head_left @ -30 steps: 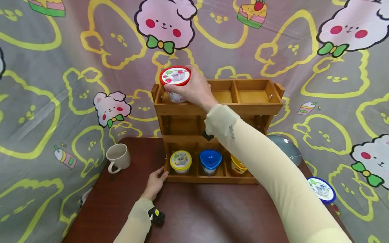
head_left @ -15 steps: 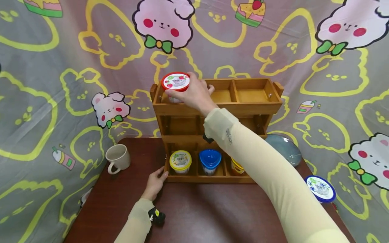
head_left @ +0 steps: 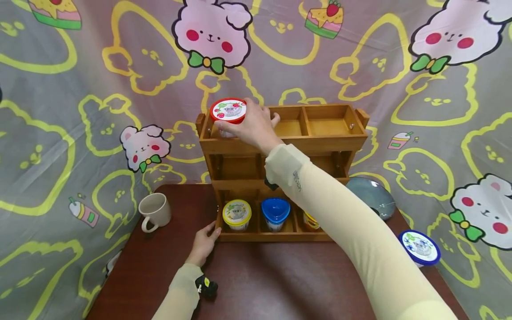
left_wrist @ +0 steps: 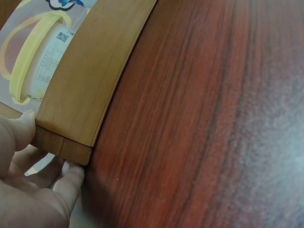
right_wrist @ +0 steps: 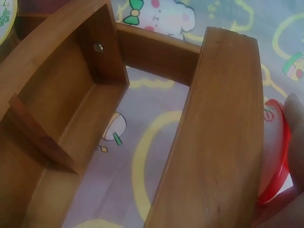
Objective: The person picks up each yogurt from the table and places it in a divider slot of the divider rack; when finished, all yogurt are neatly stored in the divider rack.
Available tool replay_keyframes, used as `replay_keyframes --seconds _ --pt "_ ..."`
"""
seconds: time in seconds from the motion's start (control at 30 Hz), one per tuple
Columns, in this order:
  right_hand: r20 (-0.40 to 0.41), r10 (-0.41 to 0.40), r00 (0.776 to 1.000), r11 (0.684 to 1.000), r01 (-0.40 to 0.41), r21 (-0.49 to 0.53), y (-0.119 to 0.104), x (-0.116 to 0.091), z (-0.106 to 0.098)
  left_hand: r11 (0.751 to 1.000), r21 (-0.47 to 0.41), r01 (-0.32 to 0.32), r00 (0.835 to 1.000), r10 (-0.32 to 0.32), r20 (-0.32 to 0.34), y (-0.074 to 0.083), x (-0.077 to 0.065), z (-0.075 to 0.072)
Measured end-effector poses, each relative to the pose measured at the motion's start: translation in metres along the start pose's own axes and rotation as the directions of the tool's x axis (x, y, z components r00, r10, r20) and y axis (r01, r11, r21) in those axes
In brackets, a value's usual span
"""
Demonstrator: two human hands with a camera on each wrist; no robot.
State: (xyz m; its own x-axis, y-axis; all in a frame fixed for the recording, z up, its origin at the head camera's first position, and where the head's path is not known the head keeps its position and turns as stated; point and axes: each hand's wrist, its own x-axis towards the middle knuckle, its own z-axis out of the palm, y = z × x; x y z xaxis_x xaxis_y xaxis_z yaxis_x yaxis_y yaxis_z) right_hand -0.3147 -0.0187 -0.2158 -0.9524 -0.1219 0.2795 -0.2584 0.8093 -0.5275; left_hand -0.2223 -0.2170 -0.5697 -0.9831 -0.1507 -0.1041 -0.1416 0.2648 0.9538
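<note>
My right hand (head_left: 256,124) grips a tub with a red rim and a strawberry-print lid (head_left: 229,110) at the top tier's left compartment. The tub's lower part is hidden behind the front board of the wooden shelf rack (head_left: 284,143). In the right wrist view the red lid (right_wrist: 280,166) shows past the board, beside my fingers. My left hand (head_left: 203,243) holds the rack's bottom left corner; the left wrist view has the thumb and fingers around the wood's end. Along the bottom tier stand a yellow-lidded tub (head_left: 237,214), a blue-lidded tub (head_left: 275,213) and another yellow-lidded one (head_left: 311,221), partly behind my right arm.
A beige mug (head_left: 155,210) stands left of the rack on the dark red table (head_left: 256,275). To the right are a grey-blue round dish (head_left: 370,195) and a tub with a dark blue rim (head_left: 420,247). A patterned curtain hangs close behind.
My right hand has lowered the red-lidded tub a little into the top left compartment. My left hand keeps its hold on the rack's corner.
</note>
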Motion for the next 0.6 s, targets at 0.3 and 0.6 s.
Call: replay_keyframes --seconds 0.3,0.6 --pt "0.017 0.003 1.000 0.998 -0.002 -0.069 0.006 -0.008 -0.021 1.000 -0.015 -0.009 1.000 0.009 0.015 0.000 -0.002 0.003" --pt "-0.058 -0.060 0.997 0.995 0.055 -0.081 0.030 -0.042 -0.085 1.000 0.003 -0.019 1.000 0.019 0.008 0.001 -0.002 -0.001"
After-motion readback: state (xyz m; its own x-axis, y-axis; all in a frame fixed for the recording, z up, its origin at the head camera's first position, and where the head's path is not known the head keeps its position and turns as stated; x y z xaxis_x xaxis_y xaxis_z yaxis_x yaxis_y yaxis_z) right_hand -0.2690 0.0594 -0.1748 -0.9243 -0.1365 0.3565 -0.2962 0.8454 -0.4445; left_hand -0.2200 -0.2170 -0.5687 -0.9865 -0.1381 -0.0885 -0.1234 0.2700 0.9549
